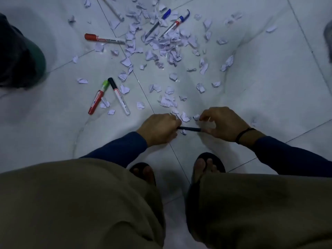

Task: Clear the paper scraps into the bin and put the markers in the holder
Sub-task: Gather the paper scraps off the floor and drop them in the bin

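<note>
A: What's closest to the camera?

B: The person's knees in tan trousers fill the bottom, hiding most of both legs. Just beyond, two feet in dark sandals (208, 164) stand on the white tiled floor (269, 87); the left foot is half covered by the trouser cloth.

A: And the hands?

B: The left hand (159, 129) is curled round one end of a thin dark pen (189, 129), which lies level between the hands. That end is buried in the fist. The right hand (224, 124), with a black band at the wrist, has its fingers bent; its fingertips pinch a small paper scrap (196, 117), and the thumb sits at the pen's other end. Whether the thumb actually grips the pen I cannot tell.

A: Further out?

B: To the left lie a black-capped marker (119, 96) and a red marker with a green cap (98, 97), their capped ends close together. Beyond them is a red-capped marker (105, 39). The paper scraps (161, 44) are spread thickly over the middle of the floor. Among them lie two blue-capped pens (158, 23), partly covered by paper. Another marker (113, 9) is cut off by the top edge.

A: The bin or holder?

B: A dark rounded shape (19, 54) sits at the left edge, cut off and too dim to identify.
</note>
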Available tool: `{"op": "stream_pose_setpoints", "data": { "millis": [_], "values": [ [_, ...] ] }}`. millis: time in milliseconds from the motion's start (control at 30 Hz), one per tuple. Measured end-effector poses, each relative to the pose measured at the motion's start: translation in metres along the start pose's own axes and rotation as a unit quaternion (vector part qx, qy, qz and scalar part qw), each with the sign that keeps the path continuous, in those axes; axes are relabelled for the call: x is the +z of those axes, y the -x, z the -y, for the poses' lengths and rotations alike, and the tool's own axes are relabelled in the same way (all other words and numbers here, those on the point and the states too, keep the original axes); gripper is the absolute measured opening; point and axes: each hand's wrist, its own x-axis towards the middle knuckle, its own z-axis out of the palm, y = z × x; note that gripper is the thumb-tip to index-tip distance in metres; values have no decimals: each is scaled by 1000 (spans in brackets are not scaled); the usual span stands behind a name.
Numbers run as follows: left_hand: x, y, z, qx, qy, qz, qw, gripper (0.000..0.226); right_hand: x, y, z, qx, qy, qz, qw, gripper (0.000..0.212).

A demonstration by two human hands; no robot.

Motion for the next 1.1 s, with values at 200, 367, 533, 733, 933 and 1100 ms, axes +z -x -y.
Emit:
{"op": "stream_pose_setpoints", "data": {
  "millis": [200, 367, 533, 733, 933, 1100],
  "values": [
    [12, -4, 3, -14, -45, 30, 998, 11, -26, 3, -11, 9, -10, -35, 999, 34],
    [-12, 16, 10, -76, -3, 26, 997, 10, -47, 14, -7, 17, -39, -42, 998, 33],
    [-55, 44, 44, -185, 62, -64, 979, 7, -90, 18, 1, -1, -34, 21, 999, 36],
    [-82, 18, 87, -278, 106, -168, 940, 14, -184, -39, -1, -63, 99, 27, 993, 31],
    [-64, -20, 109, -408, 222, -199, 863, 16, -213, -74, 32, -44, 146, 33, 988, 33],
    [-49, -20, 120, -437, 240, -183, 847, 15, -196, -65, 36, -19, 133, 72, 988, 35]
  ]
}}
